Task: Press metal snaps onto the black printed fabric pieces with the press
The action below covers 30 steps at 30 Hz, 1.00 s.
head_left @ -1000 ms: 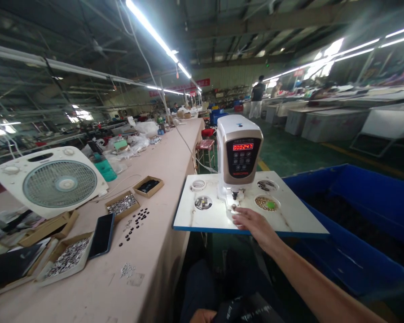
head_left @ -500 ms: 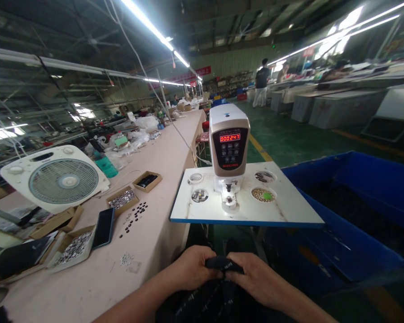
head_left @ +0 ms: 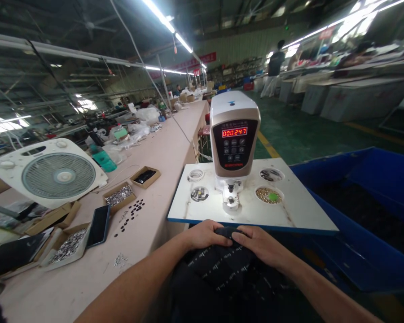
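Both my hands grip the top edge of a black garment (head_left: 222,273) with small white lettering, held just below the front edge of a white machine table (head_left: 299,211). My left hand (head_left: 205,235) pinches the cloth on the left, my right hand (head_left: 261,244) on the right, fingers closed. On the table stands a white snap-press machine (head_left: 234,139) whose red display reads 000247. Round recessed cups around it hold small metal parts; the front right cup (head_left: 269,195) holds brass-coloured pieces.
A long pink workbench (head_left: 161,161) runs along the left with a white box fan (head_left: 50,175), a phone (head_left: 99,231), cardboard trays of metal snaps (head_left: 69,244) and loose black buttons (head_left: 131,213). A large blue bin (head_left: 366,211) stands at right. People stand far back.
A second ago my right hand touched the machine's base; it then came down to join the left on the garment. Both hands have since lifted the cloth up to the table's front edge.
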### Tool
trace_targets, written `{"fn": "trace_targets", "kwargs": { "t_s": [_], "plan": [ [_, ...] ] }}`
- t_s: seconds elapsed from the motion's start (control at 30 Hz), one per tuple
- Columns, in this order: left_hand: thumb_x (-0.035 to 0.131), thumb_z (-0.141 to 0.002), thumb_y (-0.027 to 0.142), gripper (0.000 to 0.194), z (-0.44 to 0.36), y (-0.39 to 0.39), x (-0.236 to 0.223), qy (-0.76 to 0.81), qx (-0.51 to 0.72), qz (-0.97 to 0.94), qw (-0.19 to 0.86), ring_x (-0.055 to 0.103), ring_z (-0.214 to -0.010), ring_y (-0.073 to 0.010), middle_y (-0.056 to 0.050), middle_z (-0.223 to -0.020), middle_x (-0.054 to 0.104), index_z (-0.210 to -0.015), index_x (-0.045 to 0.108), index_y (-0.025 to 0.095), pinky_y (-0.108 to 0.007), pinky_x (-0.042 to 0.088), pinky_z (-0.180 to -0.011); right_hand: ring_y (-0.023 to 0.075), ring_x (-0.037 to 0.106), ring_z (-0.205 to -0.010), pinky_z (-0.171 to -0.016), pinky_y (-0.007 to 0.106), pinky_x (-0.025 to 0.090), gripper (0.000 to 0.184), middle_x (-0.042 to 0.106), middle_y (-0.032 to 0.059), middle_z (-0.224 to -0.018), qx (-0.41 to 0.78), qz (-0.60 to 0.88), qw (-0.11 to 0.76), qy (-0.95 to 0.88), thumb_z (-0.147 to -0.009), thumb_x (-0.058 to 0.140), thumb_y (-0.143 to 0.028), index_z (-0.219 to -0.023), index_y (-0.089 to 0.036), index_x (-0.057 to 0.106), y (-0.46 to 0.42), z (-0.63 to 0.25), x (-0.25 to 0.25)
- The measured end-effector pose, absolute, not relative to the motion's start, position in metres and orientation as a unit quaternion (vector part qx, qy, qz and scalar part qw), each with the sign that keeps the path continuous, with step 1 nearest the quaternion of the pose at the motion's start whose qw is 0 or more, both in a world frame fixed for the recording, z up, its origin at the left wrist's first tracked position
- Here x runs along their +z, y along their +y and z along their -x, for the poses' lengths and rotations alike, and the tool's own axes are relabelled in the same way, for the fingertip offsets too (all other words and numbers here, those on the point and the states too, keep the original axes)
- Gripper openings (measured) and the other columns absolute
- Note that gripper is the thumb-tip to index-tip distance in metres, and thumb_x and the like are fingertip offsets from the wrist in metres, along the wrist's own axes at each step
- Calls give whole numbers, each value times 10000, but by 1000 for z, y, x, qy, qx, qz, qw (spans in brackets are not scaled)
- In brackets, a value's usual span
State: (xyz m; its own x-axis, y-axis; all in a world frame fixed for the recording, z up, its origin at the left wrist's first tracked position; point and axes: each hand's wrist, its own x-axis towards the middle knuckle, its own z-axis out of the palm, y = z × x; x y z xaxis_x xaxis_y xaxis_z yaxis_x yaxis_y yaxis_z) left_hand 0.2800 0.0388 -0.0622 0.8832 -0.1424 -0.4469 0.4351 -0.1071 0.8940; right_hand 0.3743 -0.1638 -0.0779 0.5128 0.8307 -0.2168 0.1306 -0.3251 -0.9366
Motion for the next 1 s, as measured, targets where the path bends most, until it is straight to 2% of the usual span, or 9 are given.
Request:
{"fn": "trace_targets", "kwargs": {
  "t_s": [0.1,0.23,0.4,0.6,0.83,1.0],
  "plan": [
    [856,-598,427,414,-294,47,-66,111,-227,-700,668,582,-656,-130,-6,-773,699,-871,746,136,-281,473,-716,186,527,-700,-620,285,382,466,613,8,-744,326,754,434,-369,-914,550,-624,-799,-181,638,-159,-389,-79],
    [826,-632,364,360,-311,57,-66,88,-221,-712,661,611,-687,-136,-6,-804,717,-906,756,140,-285,490,-755,205,572,-725,-623,285,394,422,644,12,-765,315,751,426,-393,-925,546,-586,-824,-187,641,-153,-404,-78],
    [784,-680,361,292,-337,64,-66,72,-188,-755,624,596,-665,-131,2,-758,696,-862,740,136,-258,470,-687,225,617,-756,-675,299,420,368,680,16,-781,261,774,409,-407,-914,540,-528,-824,-192,661,-144,-431,-76],
    [788,-653,380,321,-376,72,-72,95,-145,-776,606,613,-708,-164,-10,-754,695,-851,737,132,-270,485,-702,206,579,-655,-598,294,377,395,644,9,-677,229,801,393,-389,-862,556,-543,-749,-181,664,-129,-468,-78],
    [772,-653,363,306,-401,84,-75,98,-140,-783,598,602,-688,-174,-20,-762,694,-846,717,132,-285,464,-687,183,526,-626,-581,287,337,424,572,-19,-630,183,823,374,-386,-838,546,-588,-702,-192,619,-114,-491,-79],
    [763,-669,352,281,-407,84,-75,92,-139,-779,604,584,-680,-161,-10,-742,675,-835,706,132,-280,455,-697,203,558,-667,-598,294,355,421,612,-5,-657,180,828,366,-385,-826,547,-577,-692,-187,630,-110,-497,-77]
  ]
}}
